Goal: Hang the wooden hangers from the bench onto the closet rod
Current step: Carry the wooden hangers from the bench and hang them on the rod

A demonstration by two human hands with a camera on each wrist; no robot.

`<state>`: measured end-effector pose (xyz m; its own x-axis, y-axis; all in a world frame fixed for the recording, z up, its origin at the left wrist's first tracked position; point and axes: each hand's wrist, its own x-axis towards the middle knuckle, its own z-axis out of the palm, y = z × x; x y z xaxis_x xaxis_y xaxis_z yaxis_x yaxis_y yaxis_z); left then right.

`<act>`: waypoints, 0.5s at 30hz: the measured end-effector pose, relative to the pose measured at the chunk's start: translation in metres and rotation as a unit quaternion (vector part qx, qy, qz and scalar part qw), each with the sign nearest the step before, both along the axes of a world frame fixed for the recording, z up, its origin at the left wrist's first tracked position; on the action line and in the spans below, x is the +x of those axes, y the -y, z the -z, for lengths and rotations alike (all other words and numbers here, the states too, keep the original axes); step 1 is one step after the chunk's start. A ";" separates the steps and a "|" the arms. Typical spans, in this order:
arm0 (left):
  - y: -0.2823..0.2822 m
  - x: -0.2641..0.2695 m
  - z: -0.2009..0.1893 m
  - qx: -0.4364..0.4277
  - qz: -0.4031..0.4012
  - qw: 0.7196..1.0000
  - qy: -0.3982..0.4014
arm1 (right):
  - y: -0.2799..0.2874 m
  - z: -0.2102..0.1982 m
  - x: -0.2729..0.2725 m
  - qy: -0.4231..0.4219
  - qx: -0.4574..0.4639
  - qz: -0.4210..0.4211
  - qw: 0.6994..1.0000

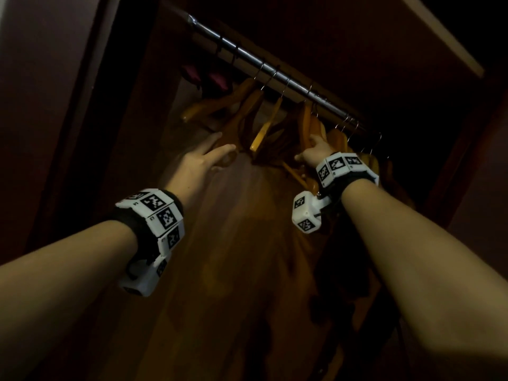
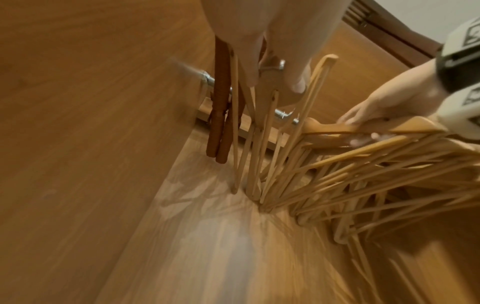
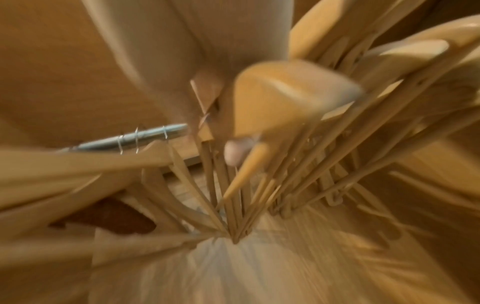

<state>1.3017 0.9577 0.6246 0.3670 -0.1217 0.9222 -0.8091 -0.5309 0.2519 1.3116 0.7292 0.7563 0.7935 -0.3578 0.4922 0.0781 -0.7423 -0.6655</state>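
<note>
Right fingers (image 2: 348,119) curl round the shoulder of one wooden hanger (image 2: 376,129), thumb under it; right hand (image 1: 316,151) is up among the hung wooden hangers (image 1: 264,133); left fingers (image 1: 217,154) lie straight, spread narrow, touching a hanger's end, gripping nothing; left hand (image 1: 198,163) sits below the closet rod (image 1: 275,74); hooks sit on the rod; padded brown hangers (image 2: 218,123) hang at the rod's left end.

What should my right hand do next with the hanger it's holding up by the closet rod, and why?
Probably lift the wooden hanger a little and drop its hook over the closet rod. Your right hand grips it just below the rod among hangers already hung, and your left hand is pushing those aside.
</note>
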 end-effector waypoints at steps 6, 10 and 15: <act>0.000 0.001 0.003 0.003 -0.020 1.000 0.018 | 0.003 0.032 0.015 0.081 -0.033 0.034 0.996; 0.001 0.004 0.004 -0.002 -0.015 1.000 0.026 | 0.005 0.024 0.018 0.110 0.005 0.032 0.993; 0.003 0.006 0.005 0.009 -0.025 0.999 0.022 | 0.010 0.001 0.022 0.095 -0.008 0.036 0.995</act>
<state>1.3078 0.9550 0.6195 0.3330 -0.1213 0.9351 -0.7916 -0.5747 0.2074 1.3336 0.7195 0.7554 0.6573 -0.4022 0.6373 0.1475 -0.7606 -0.6322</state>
